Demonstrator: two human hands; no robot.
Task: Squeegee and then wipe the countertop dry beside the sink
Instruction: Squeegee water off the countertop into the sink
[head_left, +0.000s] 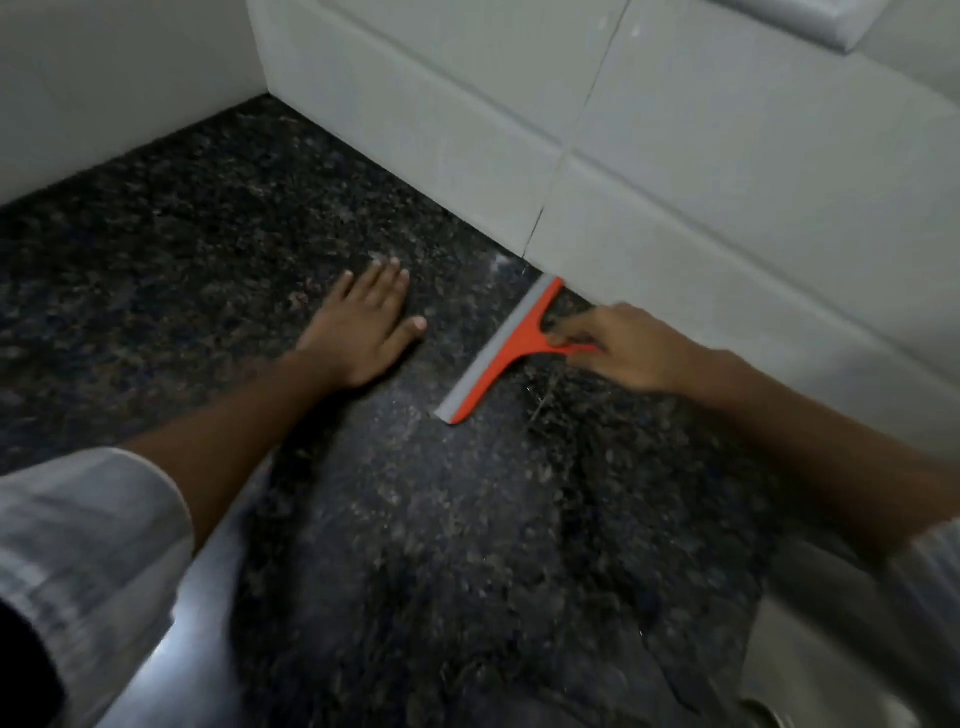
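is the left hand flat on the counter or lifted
Flat: the left hand lies palm down, fingers spread, on the counter.

Squeegee (501, 349) on countertop (208, 260), right of left hand (363, 325).

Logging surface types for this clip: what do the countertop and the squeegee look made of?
Countertop: likely polished granite, dark and speckled, with a faint sheen. Squeegee: orange body looks like moulded plastic, matte; its grey blade strip is probably rubber, though blur leaves that open.
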